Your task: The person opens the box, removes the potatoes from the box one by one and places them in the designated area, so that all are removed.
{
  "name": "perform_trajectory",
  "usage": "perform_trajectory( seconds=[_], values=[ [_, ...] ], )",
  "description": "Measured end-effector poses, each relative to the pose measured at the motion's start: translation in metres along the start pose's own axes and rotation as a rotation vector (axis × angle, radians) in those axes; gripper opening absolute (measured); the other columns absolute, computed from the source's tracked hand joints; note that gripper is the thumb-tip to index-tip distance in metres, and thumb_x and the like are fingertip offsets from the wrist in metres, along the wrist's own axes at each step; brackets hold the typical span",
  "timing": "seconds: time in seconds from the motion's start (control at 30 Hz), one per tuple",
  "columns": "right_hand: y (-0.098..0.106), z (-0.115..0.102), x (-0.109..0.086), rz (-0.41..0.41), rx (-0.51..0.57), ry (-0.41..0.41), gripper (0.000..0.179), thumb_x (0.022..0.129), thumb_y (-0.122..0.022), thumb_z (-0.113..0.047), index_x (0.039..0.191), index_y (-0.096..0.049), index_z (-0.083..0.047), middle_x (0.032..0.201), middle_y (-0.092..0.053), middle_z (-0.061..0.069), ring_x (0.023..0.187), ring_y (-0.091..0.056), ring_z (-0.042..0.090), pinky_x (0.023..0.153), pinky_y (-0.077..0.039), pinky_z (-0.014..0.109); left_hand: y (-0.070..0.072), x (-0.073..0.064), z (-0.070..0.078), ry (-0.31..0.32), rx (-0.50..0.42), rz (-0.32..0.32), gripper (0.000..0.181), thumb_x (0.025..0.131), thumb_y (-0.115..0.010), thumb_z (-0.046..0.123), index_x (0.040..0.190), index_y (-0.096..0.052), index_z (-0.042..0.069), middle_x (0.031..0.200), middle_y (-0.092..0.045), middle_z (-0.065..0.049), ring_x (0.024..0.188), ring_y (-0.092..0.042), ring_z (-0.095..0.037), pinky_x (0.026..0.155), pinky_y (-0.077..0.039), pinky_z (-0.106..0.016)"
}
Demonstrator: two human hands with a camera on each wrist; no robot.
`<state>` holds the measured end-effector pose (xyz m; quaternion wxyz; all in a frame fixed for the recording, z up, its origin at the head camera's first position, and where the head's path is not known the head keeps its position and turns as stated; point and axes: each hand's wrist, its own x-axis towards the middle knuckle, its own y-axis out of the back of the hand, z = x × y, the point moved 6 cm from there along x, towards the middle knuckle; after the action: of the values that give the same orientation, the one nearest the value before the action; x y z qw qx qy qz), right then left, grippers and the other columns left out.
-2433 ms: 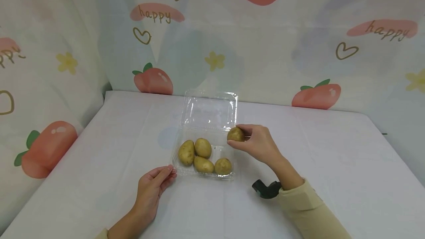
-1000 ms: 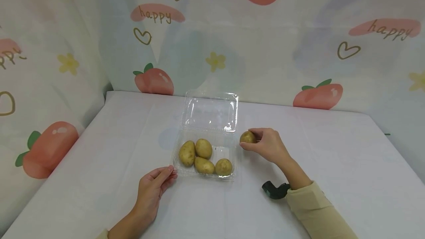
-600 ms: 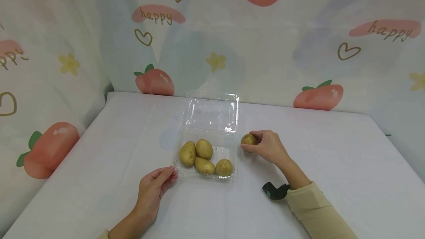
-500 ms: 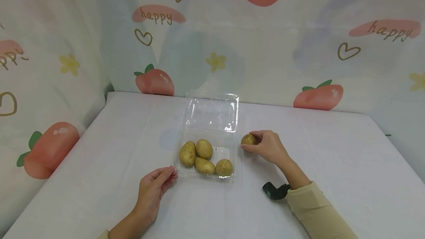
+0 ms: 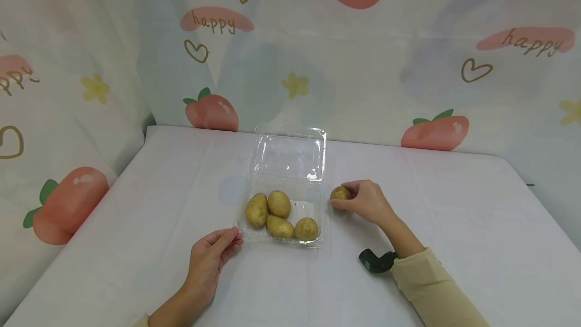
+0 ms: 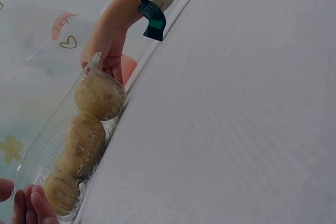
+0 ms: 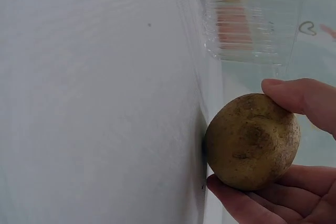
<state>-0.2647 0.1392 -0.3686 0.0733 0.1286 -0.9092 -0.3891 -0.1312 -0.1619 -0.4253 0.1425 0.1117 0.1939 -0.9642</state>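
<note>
A clear plastic clamshell box stands in the head view with its lid raised at the back. Several potatoes lie in its base, mostly to the left and along the front. My left hand pinches the box's front left corner between thumb and fingers. Just right of the box, my right hand holds another potato between thumb and fingertips. In the right wrist view this potato sits right at the tabletop, with dark patches on its skin.
A white cloth covers the table. Beneath the right forearm shows a dark wrist-camera mount. Behind the table hangs a patterned curtain with printed fruit and flowers, and it continues along the left side.
My right hand has carried its potato from over the box's right edge out to the right, then lowered it to the tabletop. The left hand has kept its hold on the corner.
</note>
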Motion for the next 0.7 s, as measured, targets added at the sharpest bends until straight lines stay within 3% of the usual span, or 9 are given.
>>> perform_trajectory(
  seconds=[0.47,0.7],
  values=[
    [-0.0019,-0.0008,-0.0001,-0.026,-0.061,-0.027,0.054,0.074,-0.075,-0.031,0.110,-0.061,0.007,0.092,-0.065,0.010,0.081,-0.054,0.021,0.063,-0.047,0.029,0.0004,0.0008,-0.0015,0.008,-0.013,0.013,0.021,0.087,-0.061,0.003,0.101,-0.059,-0.012,0.084,-0.066,-0.009,0.078,-0.064,-0.016,0.076,-0.053,-0.027],
    [-0.0015,-0.0009,-0.0006,-0.050,-0.061,-0.026,0.061,0.075,-0.075,-0.032,0.115,-0.056,0.010,0.100,-0.063,0.016,0.089,-0.057,0.026,0.073,-0.050,0.037,0.0009,0.0020,-0.0030,0.012,-0.024,0.019,0.021,0.085,-0.063,0.004,0.099,-0.060,-0.012,0.084,-0.066,-0.010,0.077,-0.064,-0.017,0.076,-0.053,-0.028]
  ],
)
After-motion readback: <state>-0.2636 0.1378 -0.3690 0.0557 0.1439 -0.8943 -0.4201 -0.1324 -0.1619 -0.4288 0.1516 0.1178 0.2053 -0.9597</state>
